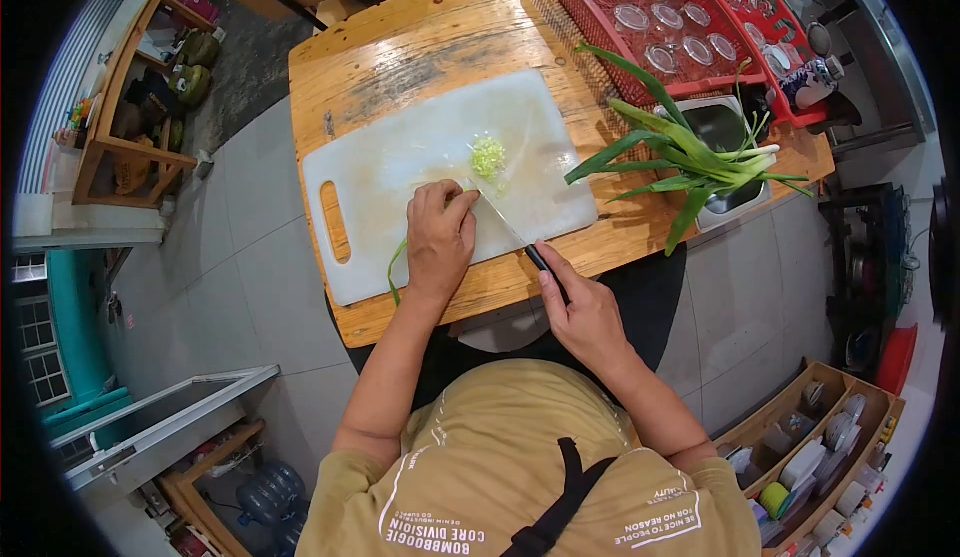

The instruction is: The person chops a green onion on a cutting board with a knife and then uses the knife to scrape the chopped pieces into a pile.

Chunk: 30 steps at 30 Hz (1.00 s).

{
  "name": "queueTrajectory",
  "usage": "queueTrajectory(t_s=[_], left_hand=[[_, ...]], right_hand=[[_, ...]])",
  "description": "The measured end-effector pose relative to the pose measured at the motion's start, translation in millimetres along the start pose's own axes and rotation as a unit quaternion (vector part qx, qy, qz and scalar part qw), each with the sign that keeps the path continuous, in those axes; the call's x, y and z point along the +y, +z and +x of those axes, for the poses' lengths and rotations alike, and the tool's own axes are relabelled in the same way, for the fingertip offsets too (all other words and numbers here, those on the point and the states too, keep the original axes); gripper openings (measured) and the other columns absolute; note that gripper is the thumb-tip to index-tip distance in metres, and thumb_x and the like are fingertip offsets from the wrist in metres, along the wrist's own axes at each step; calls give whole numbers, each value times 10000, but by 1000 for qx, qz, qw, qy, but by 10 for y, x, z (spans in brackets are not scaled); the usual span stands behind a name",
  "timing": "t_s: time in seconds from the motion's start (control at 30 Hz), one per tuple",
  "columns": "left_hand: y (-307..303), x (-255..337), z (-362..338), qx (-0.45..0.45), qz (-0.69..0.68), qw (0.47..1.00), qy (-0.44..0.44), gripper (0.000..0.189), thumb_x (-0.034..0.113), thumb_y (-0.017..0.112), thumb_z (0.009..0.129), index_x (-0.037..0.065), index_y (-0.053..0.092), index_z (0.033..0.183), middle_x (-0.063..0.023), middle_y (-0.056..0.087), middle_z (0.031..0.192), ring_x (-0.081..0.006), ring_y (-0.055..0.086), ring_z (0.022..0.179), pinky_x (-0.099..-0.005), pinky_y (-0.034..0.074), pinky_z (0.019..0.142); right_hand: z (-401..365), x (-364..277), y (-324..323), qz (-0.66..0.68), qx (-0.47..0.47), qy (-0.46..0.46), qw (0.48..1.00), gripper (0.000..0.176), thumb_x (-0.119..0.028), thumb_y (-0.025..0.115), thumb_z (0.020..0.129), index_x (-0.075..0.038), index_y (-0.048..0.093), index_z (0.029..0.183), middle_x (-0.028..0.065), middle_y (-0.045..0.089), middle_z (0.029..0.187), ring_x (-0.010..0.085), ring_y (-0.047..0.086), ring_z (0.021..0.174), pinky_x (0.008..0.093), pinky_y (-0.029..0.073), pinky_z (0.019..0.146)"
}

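A white cutting board [380,172] lies on the wooden table [400,42]. My left hand [440,237] rests on it with curled fingers, closed on a green onion stalk [396,275] whose leaf trails out below the hand toward the board's near edge. My right hand [582,312] is wrapped round the black handle of a knife [543,260]. The blade points up and left, its tip beside my left fingertips. Just beyond the tip sits a small pile of chopped green onion [488,158]. The stalk's cut end is hidden by my fingers.
At the right, a bunch of green onions [700,157] lies across a metal container [722,211]. Behind it stands a red crate [598,42] with several upturned glasses, beside another red basket [790,107]. A wooden shelf unit [90,172] is at the far left.
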State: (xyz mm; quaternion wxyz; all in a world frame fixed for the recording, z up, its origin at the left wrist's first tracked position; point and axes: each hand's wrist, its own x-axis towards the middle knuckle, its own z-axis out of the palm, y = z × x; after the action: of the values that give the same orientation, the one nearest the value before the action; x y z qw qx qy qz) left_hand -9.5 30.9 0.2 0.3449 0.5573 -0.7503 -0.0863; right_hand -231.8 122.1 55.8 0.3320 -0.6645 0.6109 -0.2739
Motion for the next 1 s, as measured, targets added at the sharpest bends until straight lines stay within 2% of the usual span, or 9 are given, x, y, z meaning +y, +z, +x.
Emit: queueTrajectory(t_s=[0.2,0.3,0.5,0.57,0.7,0.77,1.0], left_hand=[[1,7,0,0,5,1000,1,309,-30,755,848,55,797,1143,-117,663,1175,-336,629,1156,-473,497,1007],[-11,14,10,-2,8,1000,2,315,-30,758,845,59,802,1144,-118,666,1172,-336,632,1157,-474,497,1002],[-3,16,-3,3,12,1000,3,305,-31,759,849,63,805,1135,-123,669,1163,-340,637,1144,-471,498,993],[0,7,-5,7,14,1000,2,300,-32,758,850,64,804,1131,-123,668,1164,-341,637,1140,-470,498,989],[-3,-2,0,3,10,1000,8,288,-34,762,851,78,805,1113,-118,665,1167,-341,636,1133,-468,496,973],[-20,14,3,-3,12,1000,7,285,-32,765,851,85,806,1107,-116,664,1166,-340,636,1133,-469,495,971],[-27,25,9,-8,27,999,19,252,-19,755,895,127,819,1089,-105,662,1165,-332,634,1150,-470,486,984]], right_hand=[[-69,-12,26,-72,9,-13,997,446,-240,659,1117,-155,652,1555,193,746,796,415,735,698,510,584,649],[-135,-6,-32,-65,4,-1,998,447,-238,657,1118,-153,649,1558,194,731,762,412,732,675,509,576,628],[-127,-59,-196,37,-17,39,998,434,-223,642,1129,-126,650,1552,222,701,742,401,734,665,482,553,616],[-81,-72,-172,45,-19,41,998,426,-196,635,1152,-117,645,1571,186,594,648,229,567,502,365,480,556],[-58,-71,-106,49,-6,23,999,426,-195,634,1152,-119,645,1571,183,589,641,230,564,496,364,471,549],[-71,-90,-137,34,-17,45,998,436,-234,640,1133,-124,649,1555,233,693,737,411,732,672,478,558,636],[-84,5,-61,12,-11,34,999,427,-243,640,1130,-137,663,1543,219,694,725,416,723,659,500,560,635]])
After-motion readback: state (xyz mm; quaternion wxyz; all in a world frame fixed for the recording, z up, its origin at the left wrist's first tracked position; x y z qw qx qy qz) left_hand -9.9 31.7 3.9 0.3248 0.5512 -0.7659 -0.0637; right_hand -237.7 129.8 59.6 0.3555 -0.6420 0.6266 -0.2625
